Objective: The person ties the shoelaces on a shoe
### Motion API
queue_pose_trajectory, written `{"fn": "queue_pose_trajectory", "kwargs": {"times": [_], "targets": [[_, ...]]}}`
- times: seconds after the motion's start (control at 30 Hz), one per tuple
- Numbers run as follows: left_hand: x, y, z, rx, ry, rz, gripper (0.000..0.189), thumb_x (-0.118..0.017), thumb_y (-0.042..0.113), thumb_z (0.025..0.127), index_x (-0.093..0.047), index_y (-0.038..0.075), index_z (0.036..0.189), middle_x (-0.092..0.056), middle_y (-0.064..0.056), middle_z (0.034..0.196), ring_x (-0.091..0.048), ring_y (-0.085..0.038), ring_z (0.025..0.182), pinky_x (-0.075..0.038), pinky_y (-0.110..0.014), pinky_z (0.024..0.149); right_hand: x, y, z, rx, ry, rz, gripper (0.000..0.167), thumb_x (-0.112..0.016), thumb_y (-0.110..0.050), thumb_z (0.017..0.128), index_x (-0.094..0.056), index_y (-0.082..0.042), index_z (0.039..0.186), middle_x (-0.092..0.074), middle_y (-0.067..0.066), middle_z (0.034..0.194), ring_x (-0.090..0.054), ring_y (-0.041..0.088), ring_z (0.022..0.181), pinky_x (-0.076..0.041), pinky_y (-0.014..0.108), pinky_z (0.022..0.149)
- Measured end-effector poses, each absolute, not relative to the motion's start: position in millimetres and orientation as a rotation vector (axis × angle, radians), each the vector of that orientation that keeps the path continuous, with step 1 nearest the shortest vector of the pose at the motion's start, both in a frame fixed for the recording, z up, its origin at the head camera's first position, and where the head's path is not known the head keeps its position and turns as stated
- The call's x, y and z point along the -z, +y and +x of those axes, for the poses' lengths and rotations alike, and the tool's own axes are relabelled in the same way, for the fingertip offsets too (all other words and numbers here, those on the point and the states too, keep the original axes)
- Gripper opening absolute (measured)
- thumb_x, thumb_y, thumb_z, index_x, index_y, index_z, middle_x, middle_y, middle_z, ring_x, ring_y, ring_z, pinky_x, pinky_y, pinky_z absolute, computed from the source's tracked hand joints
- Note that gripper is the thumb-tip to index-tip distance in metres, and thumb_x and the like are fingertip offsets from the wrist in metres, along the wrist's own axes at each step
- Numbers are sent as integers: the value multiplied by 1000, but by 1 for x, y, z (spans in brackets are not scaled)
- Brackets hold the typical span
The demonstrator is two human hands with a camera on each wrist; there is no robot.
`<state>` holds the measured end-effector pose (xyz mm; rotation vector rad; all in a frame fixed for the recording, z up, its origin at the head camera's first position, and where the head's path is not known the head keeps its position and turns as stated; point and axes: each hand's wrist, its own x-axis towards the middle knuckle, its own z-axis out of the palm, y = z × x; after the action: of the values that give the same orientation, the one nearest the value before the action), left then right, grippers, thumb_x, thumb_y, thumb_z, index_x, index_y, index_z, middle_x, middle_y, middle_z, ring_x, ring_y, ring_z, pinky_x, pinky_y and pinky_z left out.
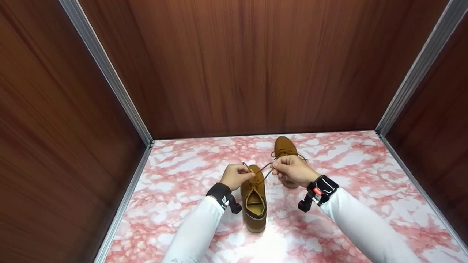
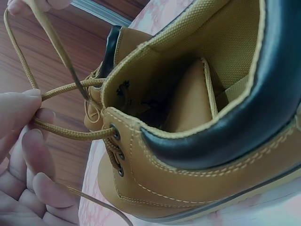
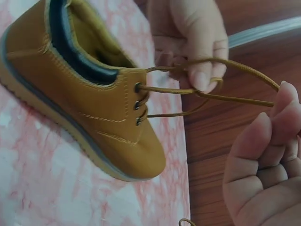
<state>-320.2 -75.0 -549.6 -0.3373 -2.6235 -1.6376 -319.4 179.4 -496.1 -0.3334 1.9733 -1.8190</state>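
Note:
A tan shoe [image 1: 255,204] with a dark padded collar stands on the pink-and-white surface, toe pointing away. Above its eyelets my left hand [image 1: 237,176] pinches the brown shoelace [image 2: 70,135] between thumb and forefinger, where the strands cross. To the right, my right hand [image 1: 295,170] pinches another stretch of that lace, drawn out from the crossing in the right wrist view. The lace runs from the eyelets to both hands. Part of the shoe's front is behind the left hand in the head view.
A second tan shoe [image 1: 285,145], its lace tied in a bow, stands farther back, partly hidden by the right hand. Wood-grain panels [image 1: 234,73] rise at the back and both sides, with metal strips [image 1: 120,91] at the corners.

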Motion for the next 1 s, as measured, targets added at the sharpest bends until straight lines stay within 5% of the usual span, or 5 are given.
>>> {"fn": "queue_pose_trajectory", "kwargs": {"times": [0.17,0.47,0.77,1.0], "targets": [[552,-75,-320,1641,-2620,-322,12,-84,14,87,-81,3,89,-79,-12,88,-62,0,71,-52,-16,68,502,173,-316,1651,2221,-502,20,-67,-12,102,-67,7,100,-76,-1,78,-63,4,63,-54,18,59],[561,-74,-321,1688,-2607,-282,13,-84,15,87,-81,2,90,-80,-11,87,-63,-1,71,-52,-17,68,505,157,-308,1419,2384,-830,12,-75,-7,93,-70,4,89,-76,24,85,-67,4,66,-55,18,61],[570,-79,-319,1726,-2625,-245,12,-81,13,89,-79,1,89,-80,-12,89,-65,-3,73,-55,-19,69,523,147,-312,1224,2546,-826,9,-81,-9,87,-73,-5,83,-74,3,74,-68,10,64,-53,19,57],[577,-84,-317,1763,-2647,-200,13,-80,13,90,-79,1,91,-80,-11,89,-65,-2,72,-55,-19,72,529,155,-318,1169,2496,-763,11,-80,-10,89,-77,-2,96,-79,15,83,-69,7,66,-56,20,60]]}}
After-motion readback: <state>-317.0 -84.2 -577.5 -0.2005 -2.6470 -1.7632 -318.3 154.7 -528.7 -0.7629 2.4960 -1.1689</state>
